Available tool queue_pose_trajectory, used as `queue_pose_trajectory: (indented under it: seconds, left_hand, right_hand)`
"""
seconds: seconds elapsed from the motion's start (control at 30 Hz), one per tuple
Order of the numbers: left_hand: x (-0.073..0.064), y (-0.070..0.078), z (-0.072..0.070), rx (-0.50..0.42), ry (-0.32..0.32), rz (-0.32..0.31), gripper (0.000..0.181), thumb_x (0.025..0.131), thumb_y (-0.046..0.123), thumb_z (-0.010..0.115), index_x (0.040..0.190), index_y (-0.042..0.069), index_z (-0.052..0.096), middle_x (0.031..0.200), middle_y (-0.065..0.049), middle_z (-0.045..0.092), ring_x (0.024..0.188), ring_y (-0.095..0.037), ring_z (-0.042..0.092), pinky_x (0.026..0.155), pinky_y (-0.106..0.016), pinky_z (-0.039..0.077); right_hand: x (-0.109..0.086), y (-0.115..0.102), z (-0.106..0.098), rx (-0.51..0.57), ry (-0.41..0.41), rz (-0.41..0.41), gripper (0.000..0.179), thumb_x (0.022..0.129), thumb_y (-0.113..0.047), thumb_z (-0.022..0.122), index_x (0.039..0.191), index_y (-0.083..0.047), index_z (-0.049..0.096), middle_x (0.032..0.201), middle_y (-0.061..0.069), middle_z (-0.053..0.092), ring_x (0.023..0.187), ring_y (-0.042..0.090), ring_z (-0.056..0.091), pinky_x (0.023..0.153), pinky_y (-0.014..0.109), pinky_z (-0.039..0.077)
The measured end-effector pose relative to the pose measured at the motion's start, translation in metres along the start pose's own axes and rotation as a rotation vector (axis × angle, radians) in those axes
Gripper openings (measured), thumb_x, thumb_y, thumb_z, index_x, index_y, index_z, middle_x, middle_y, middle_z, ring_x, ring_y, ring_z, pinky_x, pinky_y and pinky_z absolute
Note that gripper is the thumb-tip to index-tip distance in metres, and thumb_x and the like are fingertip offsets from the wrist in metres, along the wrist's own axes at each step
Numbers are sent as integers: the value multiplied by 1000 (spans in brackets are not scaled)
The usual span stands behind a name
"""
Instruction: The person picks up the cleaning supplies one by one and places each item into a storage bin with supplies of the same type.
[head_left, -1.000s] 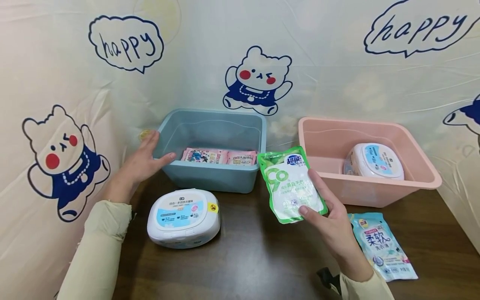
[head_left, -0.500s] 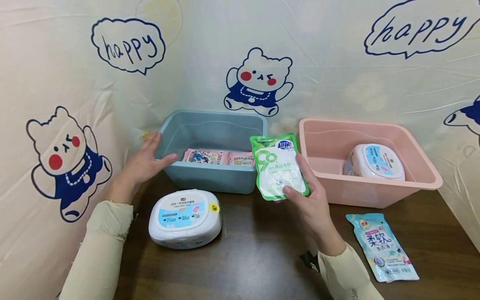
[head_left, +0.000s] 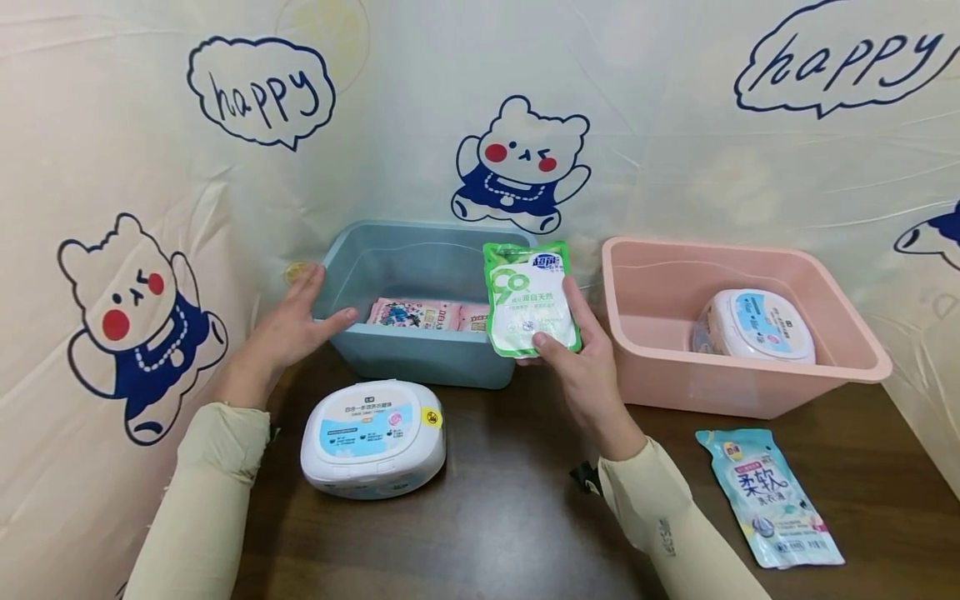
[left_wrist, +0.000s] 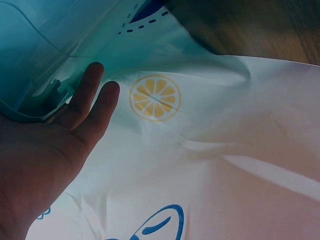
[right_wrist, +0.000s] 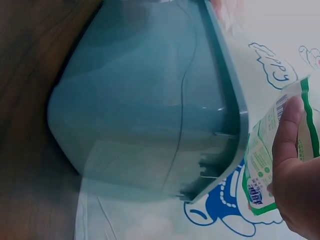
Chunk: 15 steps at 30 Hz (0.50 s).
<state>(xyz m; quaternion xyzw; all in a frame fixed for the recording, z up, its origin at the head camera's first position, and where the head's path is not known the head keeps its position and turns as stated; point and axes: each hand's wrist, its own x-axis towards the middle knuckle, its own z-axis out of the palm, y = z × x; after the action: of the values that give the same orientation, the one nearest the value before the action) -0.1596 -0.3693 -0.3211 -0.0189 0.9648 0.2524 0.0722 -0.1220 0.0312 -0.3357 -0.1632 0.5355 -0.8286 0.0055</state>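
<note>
My right hand [head_left: 588,371] pinches a green and white detergent pouch [head_left: 528,304] by its lower right part, thumb on the front. In the head view the pouch overlaps the right front corner of the blue bin [head_left: 420,354]. The right wrist view shows the same pouch [right_wrist: 262,155] beside the bin's rim. My left hand [head_left: 288,325] rests against the bin's left end, its fingers straight and thumb over the front rim. Pink packets [head_left: 412,315] lie inside that bin, partly hidden by the pouch.
A white lidded tub [head_left: 375,442] stands in front of the blue bin. On the right is a pink bin [head_left: 750,392] with a similar tub [head_left: 761,325] inside. A light-blue detergent pouch [head_left: 772,500] lies on the wooden table [head_left: 495,533]. A printed cloth [head_left: 660,125] hangs close behind.
My right hand has carried the green and white pouch left and away from me, from between the bins to the blue bin's right end. The left hand stays at the bin.
</note>
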Motion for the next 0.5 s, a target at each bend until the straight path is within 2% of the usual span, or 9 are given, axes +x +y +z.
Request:
queue_pose_trajectory:
  seconds: [0.27,0.5]
  left_hand:
    - [1,0,2,-2,1,-8,107,90,73,53,161,26,-13,167,-3,-19,147,-54,0,101,-83,13]
    - [0,1,1,-3,1,-16,107,90,75,52,161,27,-13,167,-3,-20,147,-55,0,100,-83,13]
  right_hand:
    - [28,7,5,19,-29,78,84,96,14,55,163,-13,14,161,7,27,113,25,59,82,39,60]
    - [48,7,12,57,-72,143,86,96,18,50,164,-16,10,162,9,23,122,31,54,90,47,54]
